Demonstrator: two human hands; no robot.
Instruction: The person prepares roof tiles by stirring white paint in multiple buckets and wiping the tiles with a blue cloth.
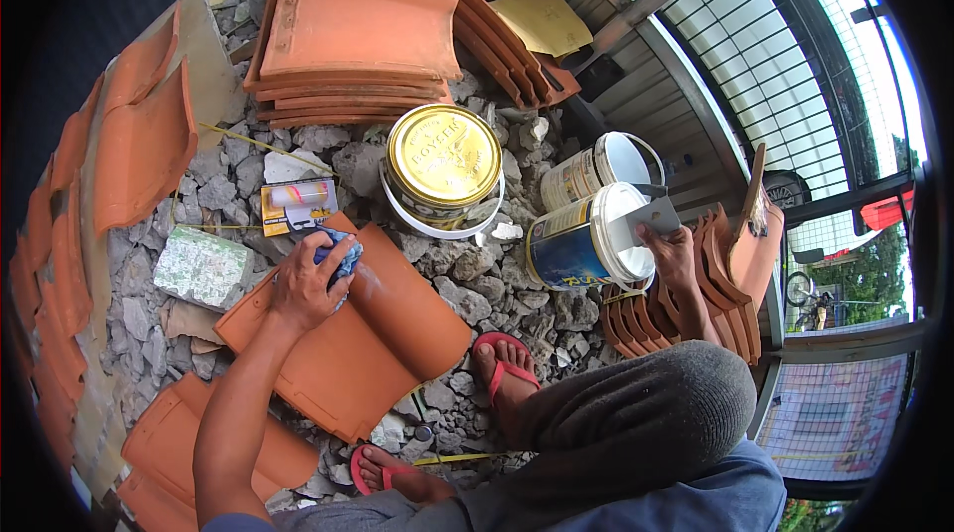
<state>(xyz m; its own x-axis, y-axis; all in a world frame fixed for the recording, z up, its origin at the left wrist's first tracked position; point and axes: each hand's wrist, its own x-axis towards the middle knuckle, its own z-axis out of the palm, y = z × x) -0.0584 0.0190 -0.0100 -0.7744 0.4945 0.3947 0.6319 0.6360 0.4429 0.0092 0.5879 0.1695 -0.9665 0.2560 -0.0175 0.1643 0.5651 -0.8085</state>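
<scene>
A curved orange clay roof tile (323, 358) lies tilted on the rubble in front of me. On its upper left part my left hand (306, 284) is closed around a crumpled blue cloth (343, 259), which touches the tile near a pale smear. Off to the right, my right hand (671, 256) grips a flat grey putty knife (644, 222) at the mouth of a blue and white bucket (568, 244). That bucket leans on its side. The knife's handle is hidden in my fingers, and the bucket's contents cannot be made out.
Beyond the tile stands a gold-lidded can (444, 154); another white bucket (584, 174) leans beside it. A packaged small roller (300, 196) and a speckled block (204, 267) lie left. Stacked tiles (363, 20) rise behind, with more tiles (149, 135) along the left. Broken concrete (472, 274) covers the ground.
</scene>
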